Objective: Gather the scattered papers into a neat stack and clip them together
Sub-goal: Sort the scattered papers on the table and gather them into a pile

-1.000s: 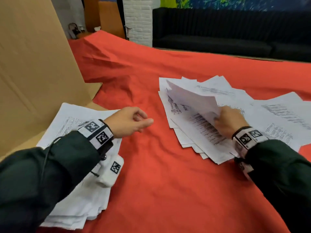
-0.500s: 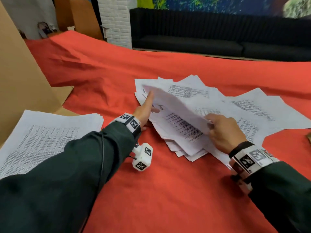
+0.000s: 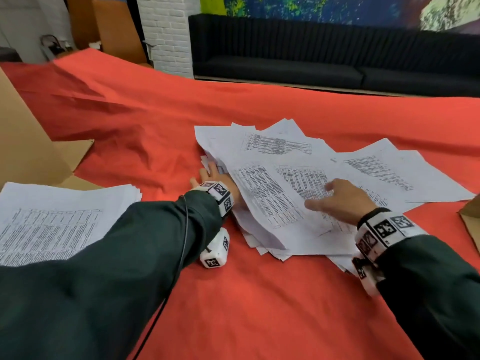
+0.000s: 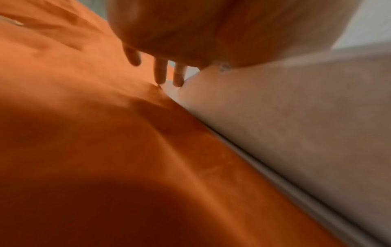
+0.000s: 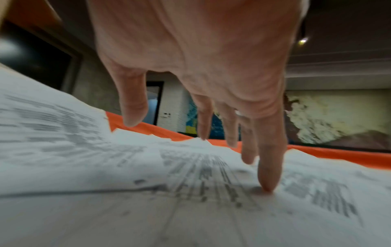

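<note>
Fingers of our left hand [image 3: 211,175], straight and holding nothing, have slid in against the left edge of the scattered papers [image 3: 306,183] on the red-covered surface [image 3: 259,307]. Our right hand [image 3: 337,201] has let go of the lifted sheet and now rests spread on top, so we judge squaring-up is starting, with no clip in sight.

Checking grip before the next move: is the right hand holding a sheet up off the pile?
No, the right hand is spread open, one fingertip touching the flat papers.
</note>
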